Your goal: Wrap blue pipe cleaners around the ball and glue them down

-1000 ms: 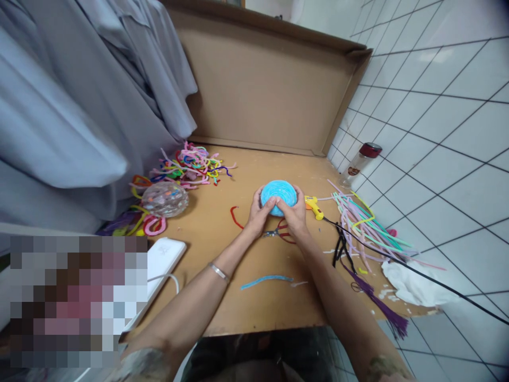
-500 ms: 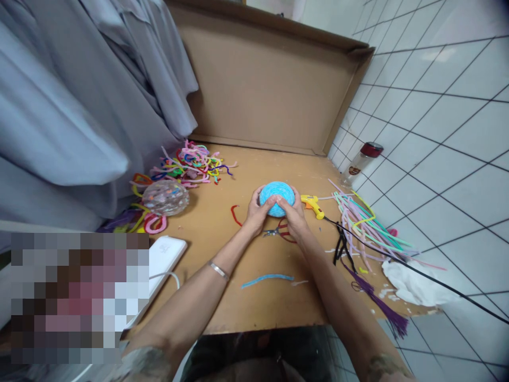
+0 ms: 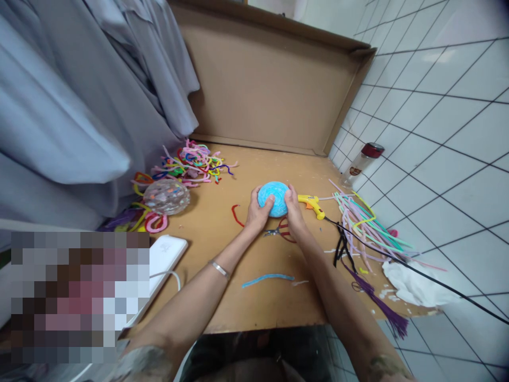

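Between my hands is a round blue coil (image 3: 273, 197), wound in rings like a disc of pipe cleaner. My left hand (image 3: 259, 211) grips its left side, thumb lying on the face. On the right edge my right hand (image 3: 293, 209) is closed, its fingers partly hidden behind the coil. Just below lie red-handled pliers (image 3: 274, 232), partly covered by my right wrist. A yellow glue gun (image 3: 313, 205) rests right of my right hand. A red pipe cleaner piece (image 3: 237, 216) is to the left, and a blue strip (image 3: 268, 278) lies nearer me.
Tangled colourful pipe cleaners (image 3: 199, 162) and a clear lumpy ball (image 3: 167, 197) are at left. On the right are straight pipe cleaners (image 3: 366, 223), a purple tassel (image 3: 377, 302), white tissue (image 3: 413, 284), a bottle (image 3: 361, 163) and a black cord (image 3: 397, 260). Cardboard (image 3: 270, 79) stands behind.
My right thumb has moved from the middle of the coil to its right edge. The coil has shifted slightly left, still held in both hands.
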